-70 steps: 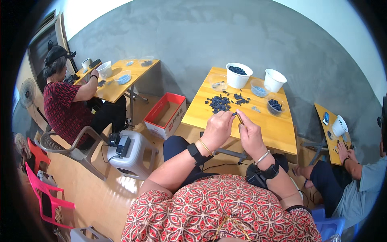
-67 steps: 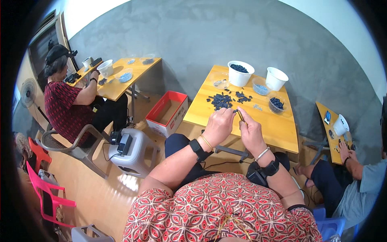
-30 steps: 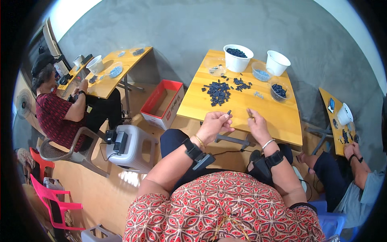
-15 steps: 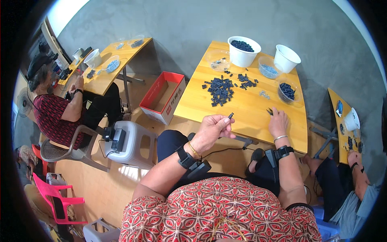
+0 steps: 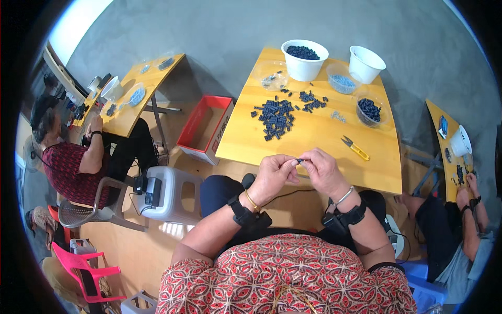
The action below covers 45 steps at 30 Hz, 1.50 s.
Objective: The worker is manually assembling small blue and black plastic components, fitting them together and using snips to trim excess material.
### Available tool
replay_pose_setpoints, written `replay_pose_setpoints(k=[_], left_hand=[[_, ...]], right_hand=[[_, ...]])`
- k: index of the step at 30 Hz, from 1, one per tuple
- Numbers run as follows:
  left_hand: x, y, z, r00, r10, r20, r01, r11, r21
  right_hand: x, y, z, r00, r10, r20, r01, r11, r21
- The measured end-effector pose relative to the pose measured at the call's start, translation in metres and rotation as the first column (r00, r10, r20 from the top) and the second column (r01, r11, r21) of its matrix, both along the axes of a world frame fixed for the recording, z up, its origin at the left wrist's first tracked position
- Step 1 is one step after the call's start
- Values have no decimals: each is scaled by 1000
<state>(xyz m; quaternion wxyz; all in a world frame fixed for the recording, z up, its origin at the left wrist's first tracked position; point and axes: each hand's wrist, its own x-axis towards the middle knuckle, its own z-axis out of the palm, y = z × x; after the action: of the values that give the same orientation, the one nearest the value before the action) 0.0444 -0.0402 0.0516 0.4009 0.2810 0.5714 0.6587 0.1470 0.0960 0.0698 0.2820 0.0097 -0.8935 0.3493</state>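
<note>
– With both hands, gripping what?

– Pinching one small dark piece [image 5: 300, 160], with thumb and fingertips of the left hand [image 5: 275, 171] at one end and those of the right hand [image 5: 321, 168] at the other. Seen over the near edge of a wooden table [image 5: 314, 140]; cannot tell how high.

– Open at all?

– Barely: closed at the tips, with the other fingers curled loosely. Wearing a gold bangle [image 5: 252, 201] on the left wrist and a silver bangle [image 5: 344, 195] on the right.

– And past the fingers?

– Look ahead and to the right for yellow snips [image 5: 357, 149], lying on the table with blades parted and aimed away leftward. Further out, find a spread pile of dark pieces [image 5: 276, 116], a smaller cluster [image 5: 311, 101] just beside it, and a scatter of pale bits [image 5: 338, 116].

– Any containers?

– Yes: see a clear bowl [image 5: 370, 124] of dark pieces on the right, another clear bowl [image 5: 340, 69] of light-blue bits [image 5: 343, 82] beyond, and a shallow clear dish [image 5: 269, 70] on the left. Behind, notice a white tub [image 5: 305, 72] full of dark pieces and, to its right, a second white tub [image 5: 366, 67]; cannot tell its contents.

– And off the table?

– Below to the left, spot a red-and-white box [image 5: 196, 121] and a grey stool [image 5: 170, 196]. At a farther table [image 5: 153, 81], see a seated person [image 5: 78, 172] in a dark-red patterned top; at the right, another person's hands [image 5: 464, 195] over a similar table [image 5: 451, 180].
</note>
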Motion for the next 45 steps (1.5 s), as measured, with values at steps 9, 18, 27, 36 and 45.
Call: replay_pose_setpoints(k=[9, 18, 27, 36, 45], left_hand=[[-3, 42, -39, 821, 280, -498, -253, 960, 122], [-6, 64, -45, 291, 152, -945, -77, 988, 135], [-7, 79, -49, 329, 163, -930, -41, 986, 159], [-7, 64, -41, 522, 214, -826, -117, 977, 179], [0, 59, -36, 683, 40, -729, -8, 999, 46]], right_hand=[[-5, 10, -43, 968, -227, -110, 232, 972, 33], [-34, 34, -67, 873, -471, -127, 486, 863, 139], [-28, 40, -59, 871, -486, 69, 462, 859, 219], [-10, 38, -60, 948, -316, -41, 312, 947, -70], [18, 58, -32, 960, -259, -102, 279, 909, 309]])
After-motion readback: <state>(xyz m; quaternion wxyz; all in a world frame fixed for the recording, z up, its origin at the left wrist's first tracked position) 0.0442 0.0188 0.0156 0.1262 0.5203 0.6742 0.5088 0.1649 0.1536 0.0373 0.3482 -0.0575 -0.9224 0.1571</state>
